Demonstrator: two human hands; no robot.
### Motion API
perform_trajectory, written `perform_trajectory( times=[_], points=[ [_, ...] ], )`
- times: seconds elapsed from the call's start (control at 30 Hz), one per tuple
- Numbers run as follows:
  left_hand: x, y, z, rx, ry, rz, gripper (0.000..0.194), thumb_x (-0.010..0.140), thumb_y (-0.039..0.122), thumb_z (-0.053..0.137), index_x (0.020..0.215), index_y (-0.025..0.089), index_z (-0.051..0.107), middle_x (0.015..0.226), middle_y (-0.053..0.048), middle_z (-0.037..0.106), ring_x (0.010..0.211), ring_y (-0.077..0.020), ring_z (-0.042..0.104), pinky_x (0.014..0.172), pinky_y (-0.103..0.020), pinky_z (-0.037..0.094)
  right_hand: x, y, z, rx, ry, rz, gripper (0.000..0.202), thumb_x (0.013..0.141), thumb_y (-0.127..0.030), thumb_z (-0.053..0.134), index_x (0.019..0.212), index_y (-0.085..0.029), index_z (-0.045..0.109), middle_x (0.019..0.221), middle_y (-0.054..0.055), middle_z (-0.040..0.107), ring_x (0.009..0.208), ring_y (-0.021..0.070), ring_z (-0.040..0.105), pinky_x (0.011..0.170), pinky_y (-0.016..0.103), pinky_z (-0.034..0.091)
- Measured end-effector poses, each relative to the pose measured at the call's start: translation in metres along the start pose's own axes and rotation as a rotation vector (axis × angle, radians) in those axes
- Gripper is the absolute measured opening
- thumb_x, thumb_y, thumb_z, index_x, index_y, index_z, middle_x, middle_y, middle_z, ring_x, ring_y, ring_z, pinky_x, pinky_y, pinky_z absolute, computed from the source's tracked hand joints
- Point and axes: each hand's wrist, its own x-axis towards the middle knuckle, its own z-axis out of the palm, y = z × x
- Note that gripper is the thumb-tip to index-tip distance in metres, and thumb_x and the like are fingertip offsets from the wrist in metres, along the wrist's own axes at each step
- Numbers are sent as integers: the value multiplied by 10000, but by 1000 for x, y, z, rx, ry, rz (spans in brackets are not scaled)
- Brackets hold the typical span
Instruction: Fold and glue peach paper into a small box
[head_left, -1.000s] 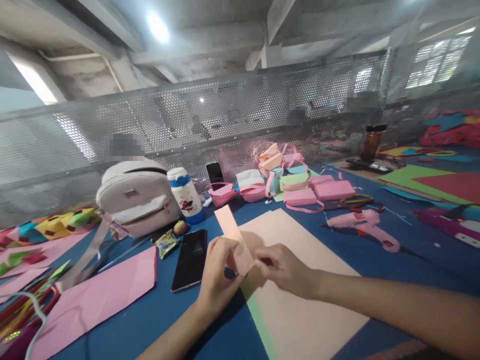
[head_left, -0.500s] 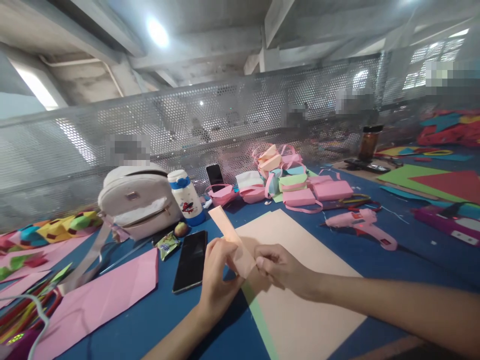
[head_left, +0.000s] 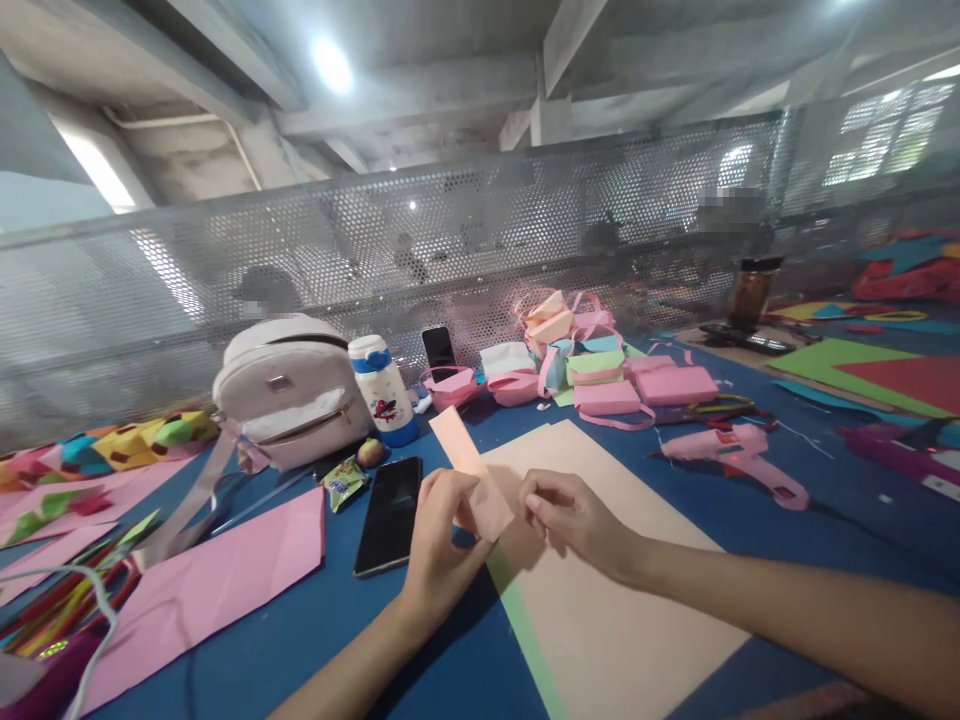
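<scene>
Found peach strip pinched between thumb and fingers of left hand, over the left edge of the large peach sheet. Logged right hand above the sheet, near the strip, with fingers curled inward; cannot tell whether thumb and fingertips meet.

Noted blue tabletop around the sheet, with glue gun to its right, black phone to its left and small paper bags beyond. Recorded perforated metal screen farther back, below concrete ceiling and a bright lamp.

Observed green sheet mostly covered by the peach sheet. Saw purple tool cut off at right edge; could not make out figures behind the screen.

Compared with half a second ago: right fingertips at the strip's lower corner then, apart from it now.
</scene>
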Motion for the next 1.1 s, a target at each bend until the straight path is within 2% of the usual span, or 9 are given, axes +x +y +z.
perform_trajectory(
  times=[0.13,0.37,0.53,0.63,0.7,0.8,0.9,1.0,1.1],
  points=[
    [0,-1,1,-58,34,-107,229,737,171,626,950,224,557,822,-14,615,804,-218,602,695,-311,487,-2,-4,5,-27,9,-6,271,895,-434,672,816,-182,610,663,-39,527,551,93,474,434,170,386],
    [3,-7,4,-129,58,-351,267,730,243,689,969,215,573,847,-2,623,773,-200,606,682,-290,474,-1,-3,2,-9,42,64,339,837,-483,738,757,-186,595,653,-40,559,472,82,489,413,188,398],
    [2,-9,3,-109,53,-311,267,724,228,683,970,211,581,873,-13,637,803,-213,616,708,-305,482,-8,-9,4,-30,-24,26,353,922,-435,628,696,-203,490,563,-83,393,413,61,313,388,198,252],
    [1,-10,2,-93,40,-245,270,728,192,660,985,210,577,912,-27,646,822,-214,617,719,-309,490,-12,-11,5,-200,-67,-49,432,980,-398,514,603,-202,436,513,-68,354,442,82,314,441,239,229],
    [1,-9,2,-80,51,-197,274,735,173,644,998,213,577,907,-27,644,828,-215,610,711,-306,490,-15,-15,8,-327,-93,-123,496,984,-354,492,544,-211,314,493,-71,266,458,85,256,468,264,194],
    [1,-9,2,-53,49,-127,276,735,149,627,997,219,578,895,-28,641,852,-228,600,725,-318,495,-21,-24,22,-454,-236,-244,544,995,-304,487,530,-202,223,498,-73,185,458,86,205,483,270,187],
    [0,-9,3,-36,2,-113,309,733,144,628,1027,218,572,925,-41,638,899,-248,605,762,-348,504,-29,-27,51,-643,-574,-425,429,970,-215,558,561,-202,428,502,-79,398,447,87,335,469,248,227],
    [-2,-9,4,-49,-65,-127,380,735,122,618,1096,218,547,1001,-61,630,975,-261,603,796,-361,510,-31,-22,83,-858,-855,-734,353,802,-102,716,577,-207,465,592,-64,578,473,92,419,432,239,262],
    [-4,-10,2,-72,-120,-112,442,763,119,616,1177,219,500,1099,-81,612,1058,-263,581,875,-389,506,-21,-24,96,-993,-821,-874,325,792,-71,722,575,-195,514,642,-38,652,523,102,505,452,242,314]
  ],
)
